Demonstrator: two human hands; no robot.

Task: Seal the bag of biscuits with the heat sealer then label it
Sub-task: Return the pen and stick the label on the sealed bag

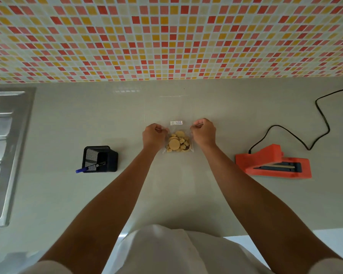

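Mid-table, the left hand (153, 135) and right hand (204, 133) each clamp their grip on one side of the clear plastic bag of biscuits (178, 144), likely stretching it so its white label (176, 123) lies smooth.

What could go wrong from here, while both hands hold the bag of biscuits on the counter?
1. The left hand and right hand pinch the clear bag of biscuits at opposite sides; a hard outward pull might tear the thin film.
2. The label sits on the film between the hands; wrinkling there might lift it.
3. The cord of the heat sealer loops on the counter beside the right arm; a sweep might snag it.
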